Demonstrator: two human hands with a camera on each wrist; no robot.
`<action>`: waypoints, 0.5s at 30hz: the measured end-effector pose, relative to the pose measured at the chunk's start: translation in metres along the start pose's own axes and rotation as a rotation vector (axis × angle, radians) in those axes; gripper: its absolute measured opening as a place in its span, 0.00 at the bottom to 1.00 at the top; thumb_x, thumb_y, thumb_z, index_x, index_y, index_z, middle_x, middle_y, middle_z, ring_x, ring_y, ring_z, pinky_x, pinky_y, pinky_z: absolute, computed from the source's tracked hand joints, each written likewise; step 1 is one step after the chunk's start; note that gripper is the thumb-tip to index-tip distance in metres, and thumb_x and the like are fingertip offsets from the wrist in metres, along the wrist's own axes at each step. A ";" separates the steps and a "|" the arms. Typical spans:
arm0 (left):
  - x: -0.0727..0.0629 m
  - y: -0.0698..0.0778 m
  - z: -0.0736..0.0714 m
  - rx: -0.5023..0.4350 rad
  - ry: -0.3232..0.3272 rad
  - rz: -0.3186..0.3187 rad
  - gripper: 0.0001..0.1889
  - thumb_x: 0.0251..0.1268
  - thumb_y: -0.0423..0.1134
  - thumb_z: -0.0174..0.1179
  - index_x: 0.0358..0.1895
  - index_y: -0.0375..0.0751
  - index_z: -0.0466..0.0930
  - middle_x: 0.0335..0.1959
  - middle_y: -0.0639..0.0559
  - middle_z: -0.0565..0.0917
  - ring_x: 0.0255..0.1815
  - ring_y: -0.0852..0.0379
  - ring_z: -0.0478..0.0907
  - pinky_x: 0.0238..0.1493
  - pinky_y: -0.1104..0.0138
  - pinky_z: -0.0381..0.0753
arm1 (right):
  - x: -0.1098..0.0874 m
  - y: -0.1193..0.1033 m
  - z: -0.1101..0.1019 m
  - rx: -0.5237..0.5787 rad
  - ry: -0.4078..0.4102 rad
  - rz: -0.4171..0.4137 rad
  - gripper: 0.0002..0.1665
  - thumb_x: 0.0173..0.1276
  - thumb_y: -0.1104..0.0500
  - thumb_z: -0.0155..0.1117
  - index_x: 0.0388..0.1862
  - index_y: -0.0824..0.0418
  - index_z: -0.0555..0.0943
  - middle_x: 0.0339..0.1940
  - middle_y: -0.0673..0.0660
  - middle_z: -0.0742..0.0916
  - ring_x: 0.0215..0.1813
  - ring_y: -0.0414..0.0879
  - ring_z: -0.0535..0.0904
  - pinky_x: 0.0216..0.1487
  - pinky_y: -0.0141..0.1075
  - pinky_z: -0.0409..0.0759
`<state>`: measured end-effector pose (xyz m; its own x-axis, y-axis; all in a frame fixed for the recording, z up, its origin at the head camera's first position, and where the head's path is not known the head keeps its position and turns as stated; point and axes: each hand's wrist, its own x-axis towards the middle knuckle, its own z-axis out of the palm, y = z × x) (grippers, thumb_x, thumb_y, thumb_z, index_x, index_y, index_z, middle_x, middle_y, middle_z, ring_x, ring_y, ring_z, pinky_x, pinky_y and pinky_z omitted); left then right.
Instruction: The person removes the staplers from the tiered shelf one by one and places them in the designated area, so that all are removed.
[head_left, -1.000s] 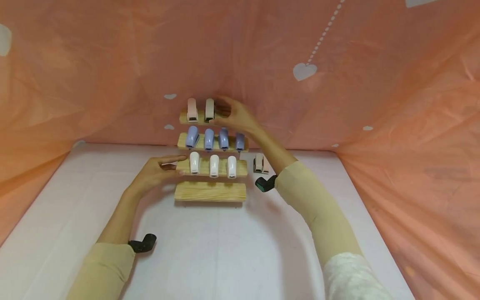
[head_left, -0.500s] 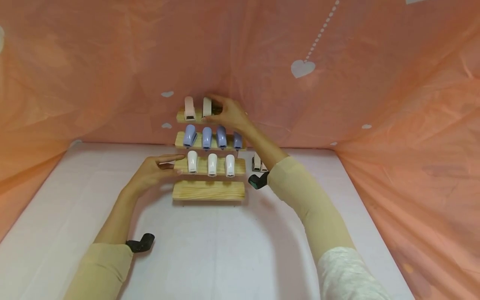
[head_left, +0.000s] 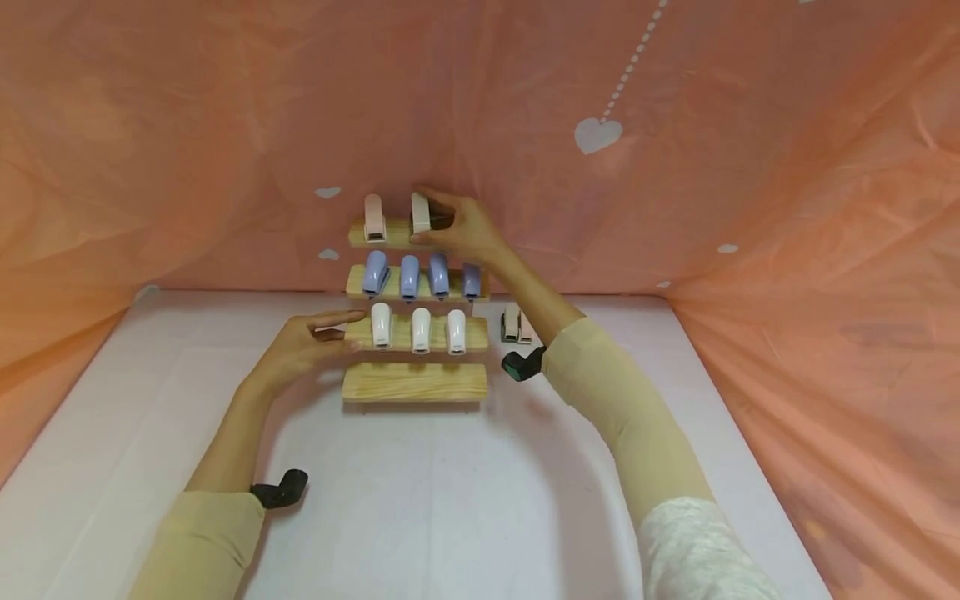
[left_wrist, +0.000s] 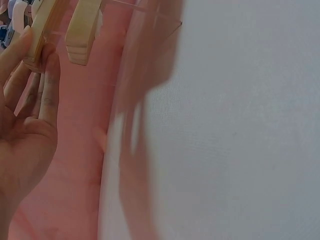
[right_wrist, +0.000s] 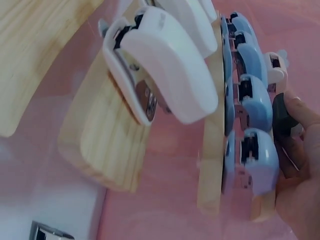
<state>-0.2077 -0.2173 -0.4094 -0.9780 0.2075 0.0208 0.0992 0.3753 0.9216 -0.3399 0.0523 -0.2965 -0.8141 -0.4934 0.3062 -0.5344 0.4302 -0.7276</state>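
A wooden tiered stand carries small staplers on its planks. In the head view my right hand [head_left: 468, 232] pinches a cream stapler [head_left: 420, 213] at the top tier, thumb in front and fingers behind; it tilts slightly. The right wrist view shows this hand's fingers on a dark part beyond the blue staplers [right_wrist: 260, 160]. A pink stapler [head_left: 374, 218] stands left on the same top plank [head_left: 397, 233]. With thumb and fingers, my left hand [head_left: 300, 346] grips the left end of the third plank [head_left: 401, 335], as the left wrist view also shows [left_wrist: 42, 35].
Lavender-blue staplers [head_left: 408, 277] line the second tier. White staplers [head_left: 421, 331] stand on the third, and the lowest plank [head_left: 415, 383] is bare. Two more staplers [head_left: 511, 323] sit on the white table [head_left: 420, 500] right of the stand. A pink curtain [head_left: 480, 100] hangs behind.
My right hand has closed in on the cream stapler, which has shifted right, away from the pink one, and tilted. My left hand keeps its grip on the plank.
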 end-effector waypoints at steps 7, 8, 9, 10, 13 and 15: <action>0.000 0.000 -0.001 0.014 -0.001 -0.003 0.29 0.61 0.43 0.71 0.66 0.41 0.77 0.67 0.44 0.75 0.54 0.55 0.78 0.52 0.77 0.74 | -0.013 0.009 -0.013 0.084 0.002 0.014 0.46 0.56 0.55 0.80 0.73 0.49 0.71 0.64 0.53 0.82 0.50 0.40 0.81 0.51 0.32 0.76; 0.001 0.000 -0.001 0.014 0.001 0.002 0.29 0.61 0.42 0.71 0.65 0.41 0.78 0.67 0.44 0.75 0.52 0.57 0.78 0.51 0.77 0.74 | -0.015 0.010 -0.016 0.088 0.004 0.014 0.46 0.56 0.56 0.80 0.73 0.50 0.71 0.64 0.54 0.82 0.52 0.40 0.81 0.51 0.32 0.76; 0.001 0.000 0.000 0.010 0.000 0.008 0.29 0.61 0.42 0.71 0.65 0.40 0.77 0.67 0.44 0.75 0.51 0.59 0.78 0.51 0.77 0.75 | -0.017 0.012 -0.018 0.091 0.006 0.017 0.46 0.56 0.56 0.80 0.73 0.51 0.71 0.64 0.54 0.82 0.54 0.40 0.81 0.52 0.32 0.76; 0.001 -0.001 0.000 0.006 0.001 0.008 0.29 0.61 0.42 0.71 0.65 0.40 0.77 0.66 0.43 0.75 0.50 0.60 0.79 0.50 0.77 0.75 | -0.019 0.014 -0.020 0.102 0.005 0.019 0.46 0.56 0.57 0.80 0.73 0.51 0.70 0.64 0.55 0.82 0.56 0.41 0.80 0.54 0.32 0.76; 0.003 -0.002 0.001 -0.012 -0.001 0.008 0.29 0.61 0.42 0.72 0.65 0.39 0.77 0.65 0.42 0.76 0.50 0.63 0.79 0.50 0.76 0.76 | -0.025 0.020 -0.027 0.137 0.007 0.016 0.46 0.57 0.60 0.79 0.74 0.53 0.70 0.63 0.58 0.82 0.59 0.42 0.79 0.57 0.34 0.77; 0.003 -0.003 0.001 -0.014 -0.004 0.012 0.30 0.61 0.43 0.72 0.66 0.39 0.77 0.66 0.42 0.76 0.50 0.63 0.79 0.51 0.76 0.75 | -0.029 0.023 -0.032 0.161 0.008 0.014 0.45 0.57 0.62 0.78 0.74 0.55 0.70 0.64 0.59 0.82 0.60 0.44 0.79 0.58 0.35 0.77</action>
<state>-0.2108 -0.2167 -0.4124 -0.9761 0.2152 0.0307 0.1085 0.3599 0.9267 -0.3362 0.1006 -0.3029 -0.8235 -0.4819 0.2994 -0.4797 0.3097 -0.8209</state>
